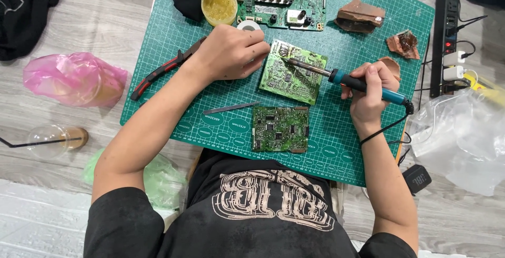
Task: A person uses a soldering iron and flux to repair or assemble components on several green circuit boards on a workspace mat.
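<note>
My right hand [370,90] grips a soldering iron [336,77] with a teal handle; its metal tip rests on the upper left part of a light green circuit board [292,72]. My left hand [231,53] lies closed on the mat with its fingers at that board's left edge, steadying it. A second, darker green circuit board [280,128] lies just below, untouched. All of this sits on a green cutting mat [357,132].
A larger circuit board [281,0], a yellow flux tub [219,4] and a solder roll [248,25] sit at the mat's far edge. Red-handled pliers [158,74], tweezers [231,108], brown sponge pieces [360,16], a power strip [447,32], plastic bags [73,78] and a cup [52,140] surround.
</note>
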